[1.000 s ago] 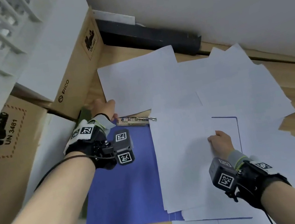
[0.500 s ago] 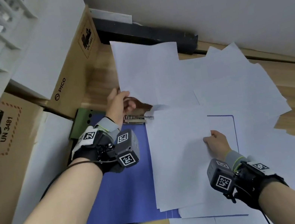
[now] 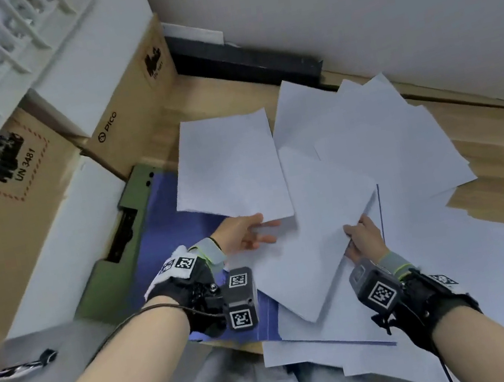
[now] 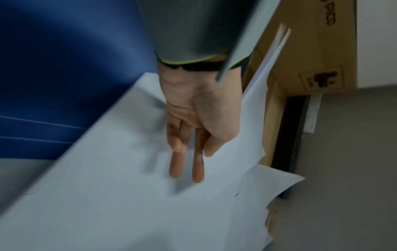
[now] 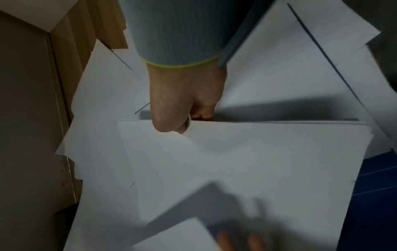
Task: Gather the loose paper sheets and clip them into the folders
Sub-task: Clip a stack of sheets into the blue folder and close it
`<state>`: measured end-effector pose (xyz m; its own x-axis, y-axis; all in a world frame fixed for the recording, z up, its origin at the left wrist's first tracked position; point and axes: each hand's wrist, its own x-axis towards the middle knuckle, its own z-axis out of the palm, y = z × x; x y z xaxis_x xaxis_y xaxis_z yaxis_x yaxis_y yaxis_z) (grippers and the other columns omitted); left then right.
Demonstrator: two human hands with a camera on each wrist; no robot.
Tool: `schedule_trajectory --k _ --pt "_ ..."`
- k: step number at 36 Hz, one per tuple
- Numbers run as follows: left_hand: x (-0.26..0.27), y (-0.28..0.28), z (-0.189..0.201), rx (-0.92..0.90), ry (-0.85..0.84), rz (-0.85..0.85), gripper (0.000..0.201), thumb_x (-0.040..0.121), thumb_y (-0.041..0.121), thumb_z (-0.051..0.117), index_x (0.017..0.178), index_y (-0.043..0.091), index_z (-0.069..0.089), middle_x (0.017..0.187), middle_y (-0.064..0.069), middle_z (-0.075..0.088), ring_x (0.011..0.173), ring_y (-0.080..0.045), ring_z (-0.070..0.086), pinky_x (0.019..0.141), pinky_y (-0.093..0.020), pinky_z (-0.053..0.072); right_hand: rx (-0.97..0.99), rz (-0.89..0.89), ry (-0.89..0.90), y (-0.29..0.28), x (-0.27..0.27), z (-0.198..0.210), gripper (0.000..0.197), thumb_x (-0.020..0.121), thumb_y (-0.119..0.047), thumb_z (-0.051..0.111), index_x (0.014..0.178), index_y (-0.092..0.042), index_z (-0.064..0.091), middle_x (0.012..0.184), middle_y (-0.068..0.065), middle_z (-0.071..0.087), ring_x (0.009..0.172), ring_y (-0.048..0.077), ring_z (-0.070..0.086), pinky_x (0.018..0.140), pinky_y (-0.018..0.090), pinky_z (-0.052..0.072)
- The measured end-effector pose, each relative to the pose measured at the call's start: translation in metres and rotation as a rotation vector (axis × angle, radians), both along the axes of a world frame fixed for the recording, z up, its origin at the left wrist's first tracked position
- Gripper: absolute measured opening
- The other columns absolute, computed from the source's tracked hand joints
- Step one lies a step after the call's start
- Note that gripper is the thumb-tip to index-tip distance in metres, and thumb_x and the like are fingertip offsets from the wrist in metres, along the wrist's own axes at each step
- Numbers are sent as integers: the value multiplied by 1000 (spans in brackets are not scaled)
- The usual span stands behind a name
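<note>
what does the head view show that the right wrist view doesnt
Only the head view: the green punch beside the blue folder, the boxes at the left, and the left hand holding a separate sheet.

Only the right wrist view: the right hand close up, thumb on top of the stack, other fingers underneath.

Both: the right hand gripping that stack's edge, with loose sheets around it.

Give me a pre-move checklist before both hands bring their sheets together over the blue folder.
1. Left hand holds a sheet: ok, thumb over its near edge.
2. Right hand grips the stack: ok, pinched at its edge.
3. Stack edges squared: not ok, sheets fan out.
4. Blue folder open and reachable: ok.
5. Folder clip free: cannot tell, hidden.
6. All loose sheets gathered: not ok, papers lie scattered on the desk.
</note>
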<state>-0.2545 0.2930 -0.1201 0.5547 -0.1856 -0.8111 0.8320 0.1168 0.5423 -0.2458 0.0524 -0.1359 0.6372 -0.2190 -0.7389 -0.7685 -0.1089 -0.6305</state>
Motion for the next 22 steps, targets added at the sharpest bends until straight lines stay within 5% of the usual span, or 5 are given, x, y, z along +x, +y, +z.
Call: schedule_trajectory --k 4,7,14,19,22 --pt "-35 -30 -1 13 83 -240 40 101 32 35 119 7 61 91 -1 71 47 -5 51 54 -14 38 109 -84 8 -16 -14 -5 23 96 6 38 111 -10 44 92 11 53 66 17 49 58 26 46" --pt "-55 -44 -11 6 86 -265 34 101 31 37 112 9 60 121 0 66 51 -4 58 54 -13 42 149 -76 13 -24 -21 -6 31 96 7 38 83 -20 44 78 1 45 62 13 48 47 19 48" --pt "-96 -61 -22 -3 109 -420 34 102 22 37 122 -1 51 120 -3 65 69 -8 70 59 -16 51 195 19 89 -40 -45 -2 37 95 8 35 67 -16 35 34 -7 35 25 5 31 38 16 31" --pt "-104 -71 -9 71 100 -544 37 102 22 35 117 -4 57 60 11 71 52 -2 63 61 -14 48 209 20 96 -45 -56 8 31 96 8 34 77 -15 42 79 4 47 67 16 50 47 20 51" --pt "-106 -73 -11 95 104 -634 40 100 26 39 109 -1 66 65 1 71 62 -11 62 66 -16 49 218 -12 103 -52 -60 10 26 98 2 36 79 -13 45 81 5 49 69 17 51 50 22 52"
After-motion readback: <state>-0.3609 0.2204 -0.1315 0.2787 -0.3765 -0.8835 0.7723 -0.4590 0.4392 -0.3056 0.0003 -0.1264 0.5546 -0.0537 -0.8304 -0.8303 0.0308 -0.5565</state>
